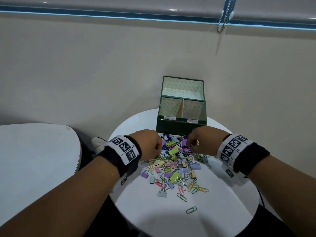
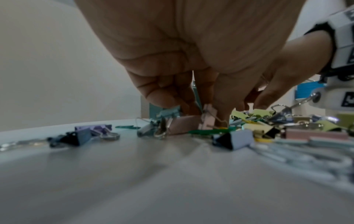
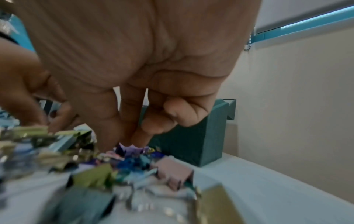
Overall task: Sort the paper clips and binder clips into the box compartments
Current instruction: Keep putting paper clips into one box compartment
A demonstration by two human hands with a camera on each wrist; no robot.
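A heap of pastel binder clips and coloured paper clips [image 1: 174,165] lies on a round white table [image 1: 222,211]. Behind it stands a dark green box [image 1: 181,129] with its lid up, a divider and two labelled compartments; I see nothing inside them. My left hand [image 1: 158,149] reaches into the heap's far left edge. In the left wrist view, my left hand [image 2: 199,121] pinches an upright pink binder clip [image 2: 207,118] between thumb and finger. My right hand [image 1: 190,146] dips into the far right of the heap. The blurred right wrist view shows my right hand [image 3: 134,141] with fingers curled over purple clips [image 3: 132,150]; any grip is unclear.
A second white table [image 1: 37,159] sits to the left across a narrow gap. The wall rises close behind the box. Loose paper clips [image 1: 191,210] lie scattered toward the table's near side. A blind's bead chain [image 1: 223,19] hangs at the upper right.
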